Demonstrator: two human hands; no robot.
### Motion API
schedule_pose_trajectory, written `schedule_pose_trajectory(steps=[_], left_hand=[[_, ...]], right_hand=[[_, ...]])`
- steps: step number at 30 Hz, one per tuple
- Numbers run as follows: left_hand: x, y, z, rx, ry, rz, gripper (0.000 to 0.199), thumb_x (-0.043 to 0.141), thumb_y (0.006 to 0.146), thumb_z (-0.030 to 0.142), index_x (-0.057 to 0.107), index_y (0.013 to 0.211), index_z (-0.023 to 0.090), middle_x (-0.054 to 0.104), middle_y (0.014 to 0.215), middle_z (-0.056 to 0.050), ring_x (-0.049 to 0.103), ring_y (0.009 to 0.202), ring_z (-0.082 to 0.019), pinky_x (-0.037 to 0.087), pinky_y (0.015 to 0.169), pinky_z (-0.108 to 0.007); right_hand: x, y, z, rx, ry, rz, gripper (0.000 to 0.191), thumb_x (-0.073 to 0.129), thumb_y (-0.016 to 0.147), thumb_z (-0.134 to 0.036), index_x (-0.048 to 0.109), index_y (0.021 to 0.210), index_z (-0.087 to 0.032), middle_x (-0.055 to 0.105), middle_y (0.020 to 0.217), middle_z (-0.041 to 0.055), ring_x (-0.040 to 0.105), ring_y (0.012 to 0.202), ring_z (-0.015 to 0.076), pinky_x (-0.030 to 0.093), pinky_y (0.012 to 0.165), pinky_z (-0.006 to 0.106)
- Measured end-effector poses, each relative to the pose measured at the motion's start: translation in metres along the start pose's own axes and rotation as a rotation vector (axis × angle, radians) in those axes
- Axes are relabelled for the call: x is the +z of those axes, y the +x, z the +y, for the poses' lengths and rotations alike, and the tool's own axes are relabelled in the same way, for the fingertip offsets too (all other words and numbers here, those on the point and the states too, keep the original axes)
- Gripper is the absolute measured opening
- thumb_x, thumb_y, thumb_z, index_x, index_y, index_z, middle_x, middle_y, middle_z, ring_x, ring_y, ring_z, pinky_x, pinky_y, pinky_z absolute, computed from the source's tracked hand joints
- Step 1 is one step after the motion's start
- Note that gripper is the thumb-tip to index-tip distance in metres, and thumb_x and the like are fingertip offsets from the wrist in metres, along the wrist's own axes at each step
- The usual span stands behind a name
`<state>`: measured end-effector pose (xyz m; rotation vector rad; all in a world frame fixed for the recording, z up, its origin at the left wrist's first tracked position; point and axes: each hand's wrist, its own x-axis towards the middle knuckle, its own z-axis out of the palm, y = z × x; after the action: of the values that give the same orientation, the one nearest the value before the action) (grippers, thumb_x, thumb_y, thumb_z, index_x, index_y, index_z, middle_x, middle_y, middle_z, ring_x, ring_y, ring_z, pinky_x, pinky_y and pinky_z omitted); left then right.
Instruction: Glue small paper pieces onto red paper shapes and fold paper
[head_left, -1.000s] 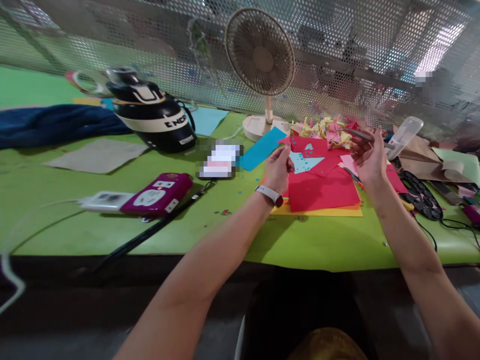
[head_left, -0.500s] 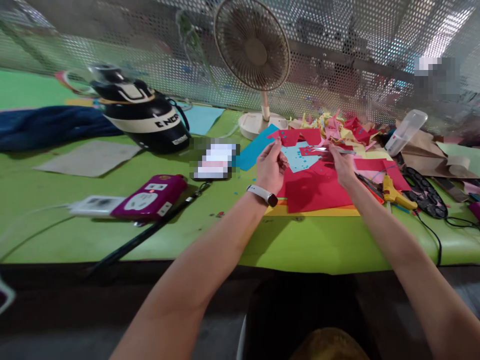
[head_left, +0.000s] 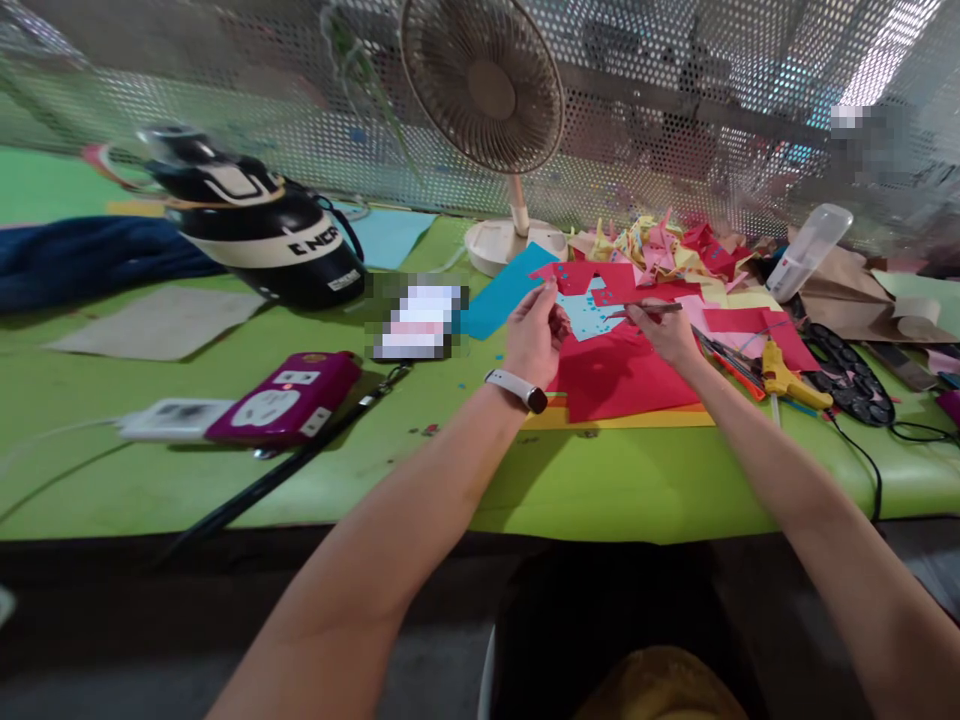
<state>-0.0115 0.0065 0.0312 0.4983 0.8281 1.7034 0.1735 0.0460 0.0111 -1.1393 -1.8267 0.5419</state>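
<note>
My left hand [head_left: 534,335], with a watch [head_left: 517,390] on its wrist, is raised with thumb and fingers pinched together. Its fingertips overlap the edge of a red paper piece [head_left: 611,280] dotted with blue bits; whatever they pinch is too small to make out. In my right hand [head_left: 664,330] is a pair of tweezers [head_left: 660,308], their tips pointing left over a light blue paper [head_left: 583,318] scattered with small blue bits. Beneath both hands lies a larger red sheet [head_left: 626,385], over orange paper.
A fan [head_left: 493,90] stands behind, beside a heap of paper scraps [head_left: 652,245]. Rightward lie a yellow glue gun [head_left: 787,380], a black palette [head_left: 847,375] and a clear container [head_left: 810,255]. Leftward are a phone [head_left: 420,322], a purple power strip [head_left: 285,400] and a large black jug [head_left: 262,235].
The tweezers' tips have dropped from the red paper piece to the light blue paper, and my right hand has turned and shifted slightly left. My left hand keeps its pinch. The view has shifted slightly.
</note>
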Motion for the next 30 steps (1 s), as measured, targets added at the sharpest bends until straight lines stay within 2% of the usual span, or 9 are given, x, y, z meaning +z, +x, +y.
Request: schedule_pose_trajectory(steps=[4, 8, 17, 23, 30], left_hand=[[0.0002, -0.0017, -0.0007, -0.01, 0.023, -0.014, 0.018, 0.079, 0.073, 0.029, 0.063, 0.071, 0.021, 0.048, 0.044, 0.008, 0.042, 0.038, -0.005, 0.035, 0.04, -0.016], [-0.0007, -0.0015, -0.0014, -0.005, 0.025, -0.026, 0.018, 0.077, 0.075, 0.029, 0.062, 0.07, 0.021, 0.049, 0.044, 0.008, 0.042, 0.038, -0.005, 0.036, 0.04, -0.016], [-0.0002, -0.0023, -0.0008, -0.008, 0.031, -0.018, 0.016, 0.07, 0.081, 0.022, 0.06, 0.068, 0.021, 0.049, 0.044, 0.008, 0.042, 0.037, -0.006, 0.035, 0.039, -0.016], [-0.0011, -0.0017, -0.0016, 0.002, 0.049, -0.048, 0.018, 0.075, 0.076, 0.026, 0.06, 0.068, 0.021, 0.049, 0.044, 0.008, 0.042, 0.038, -0.005, 0.035, 0.039, -0.016], [-0.0014, -0.0022, -0.0027, 0.01, 0.054, -0.06, 0.02, 0.074, 0.078, 0.026, 0.059, 0.065, 0.021, 0.048, 0.045, 0.007, 0.042, 0.038, -0.005, 0.035, 0.04, -0.016]], right_hand=[[0.0022, 0.0, 0.0035, 0.042, 0.009, 0.017, 0.02, 0.056, 0.086, -0.033, 0.068, 0.089, -0.016, 0.074, 0.077, 0.0056, 0.07, 0.074, 0.0185, 0.052, 0.066, 0.028], [0.0053, -0.0016, 0.0062, 0.036, -0.002, 0.02, 0.016, 0.057, 0.086, -0.03, 0.067, 0.085, -0.017, 0.073, 0.077, 0.005, 0.07, 0.075, 0.0186, 0.053, 0.068, 0.028], [0.0077, -0.0058, 0.0013, -0.005, -0.114, -0.033, 0.019, 0.055, 0.089, -0.03, 0.069, 0.094, -0.019, 0.074, 0.082, 0.005, 0.07, 0.079, 0.0191, 0.052, 0.073, 0.03], [0.0089, -0.0073, 0.0001, -0.011, -0.15, -0.027, 0.02, 0.055, 0.09, -0.032, 0.07, 0.093, -0.019, 0.074, 0.082, 0.0057, 0.069, 0.079, 0.0202, 0.051, 0.073, 0.031], [0.0103, -0.008, 0.001, 0.003, -0.189, -0.043, 0.017, 0.056, 0.09, -0.03, 0.07, 0.093, -0.02, 0.074, 0.085, 0.0071, 0.069, 0.08, 0.0211, 0.052, 0.075, 0.033]])
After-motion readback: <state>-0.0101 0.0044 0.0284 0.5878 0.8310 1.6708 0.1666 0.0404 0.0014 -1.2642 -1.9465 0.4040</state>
